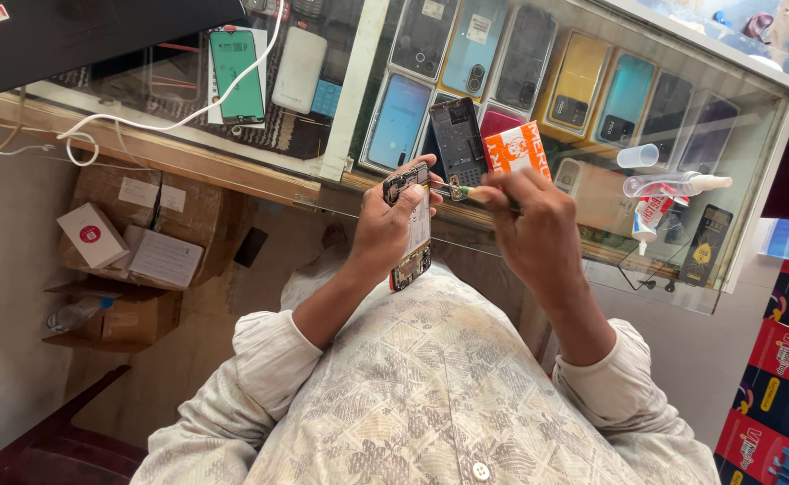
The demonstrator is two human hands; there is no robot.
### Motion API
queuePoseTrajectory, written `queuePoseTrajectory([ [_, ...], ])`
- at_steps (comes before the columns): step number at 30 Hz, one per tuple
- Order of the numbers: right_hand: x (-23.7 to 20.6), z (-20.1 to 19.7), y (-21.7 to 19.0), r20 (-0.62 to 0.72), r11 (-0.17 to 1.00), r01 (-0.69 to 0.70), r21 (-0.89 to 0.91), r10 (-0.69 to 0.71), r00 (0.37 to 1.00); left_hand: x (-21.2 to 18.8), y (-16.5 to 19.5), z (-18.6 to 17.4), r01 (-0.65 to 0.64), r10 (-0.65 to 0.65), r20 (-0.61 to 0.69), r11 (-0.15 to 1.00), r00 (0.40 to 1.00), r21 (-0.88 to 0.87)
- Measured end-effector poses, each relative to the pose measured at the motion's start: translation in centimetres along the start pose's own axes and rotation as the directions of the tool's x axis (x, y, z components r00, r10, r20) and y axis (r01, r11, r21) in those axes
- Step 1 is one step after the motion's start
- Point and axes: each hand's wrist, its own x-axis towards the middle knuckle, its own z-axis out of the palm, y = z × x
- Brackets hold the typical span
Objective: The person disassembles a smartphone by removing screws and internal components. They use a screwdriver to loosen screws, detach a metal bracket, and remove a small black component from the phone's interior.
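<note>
My left hand (384, 224) grips an opened phone (410, 226) upright, its back cover off and circuit boards showing at top and bottom. My right hand (534, 229) holds a small screwdriver (466, 191) with a green and yellow handle; its tip points at the phone's upper right edge. Both hands hover over my lap in front of a glass counter (341, 171). A dark phone frame (457, 142) and an orange box (516, 148) lie on the glass just behind the hands.
Phone back covers in several colours fill the glass display case (592, 99). A glue tube (678, 184), a green phone panel (236, 76), a white power bank (298, 69) and a white cable (143, 126) rest on the counter. Cardboard boxes (134, 242) sit on the floor at left.
</note>
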Motion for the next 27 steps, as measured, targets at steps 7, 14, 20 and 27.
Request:
queuePoseTrajectory([
  [7,-0.3,-0.9,-1.4,0.001,0.997,-0.034,0.067,0.034,0.999,-0.1,0.6,0.1,0.042,-0.042,0.014,0.998,0.999,-0.046],
  [14,0.0,-1.3,-2.0,0.018,0.996,-0.048,0.069,0.047,0.999,-0.2,1.2,-0.1,0.063,-0.061,0.028,0.997,0.998,-0.050],
  [20,0.5,-1.4,-2.3,0.031,0.998,-0.020,0.053,0.018,0.999,-0.2,1.5,-0.2,0.053,-0.053,0.027,0.998,0.998,-0.028],
  [27,0.9,-1.5,-2.2,0.068,0.999,-0.001,0.050,-0.002,0.998,0.0,1.7,-0.4,0.074,-0.073,0.020,0.996,0.997,-0.052],
])
